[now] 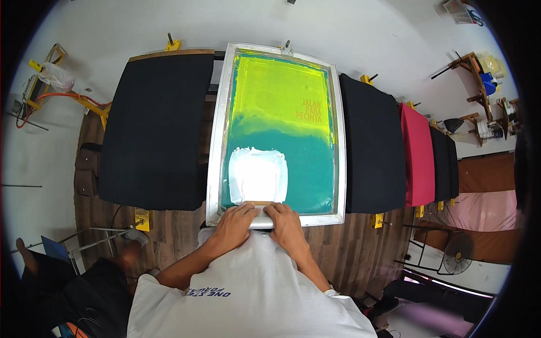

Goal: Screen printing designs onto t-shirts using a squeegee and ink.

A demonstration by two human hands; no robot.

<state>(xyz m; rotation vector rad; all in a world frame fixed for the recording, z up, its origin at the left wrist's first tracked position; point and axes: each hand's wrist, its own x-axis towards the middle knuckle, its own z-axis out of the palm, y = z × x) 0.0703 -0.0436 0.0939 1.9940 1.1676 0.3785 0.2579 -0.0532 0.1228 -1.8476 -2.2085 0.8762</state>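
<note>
A silk-screen frame [341,169] with a pale metal rim lies in front of me. Its mesh [307,174] is yellow-green at the far part and teal at the near part, with a printed design on the right. White ink [258,172] covers a squarish patch at the near left of the mesh. Right behind that patch, at the frame's near edge, is a squeegee [259,203], of which only a thin brown wooden strip shows. My left hand [234,224] and my right hand [286,224] are closed on it side by side, thumbs toward each other. The blade is hidden.
Boards covered in black cloth stand left [158,129] and right [372,146] of the frame, with a red cloth-covered board [417,158] farther right. Yellow brackets [143,218] hold the boards. A person's leg [127,256] shows at lower left. A fan [457,253] stands at lower right.
</note>
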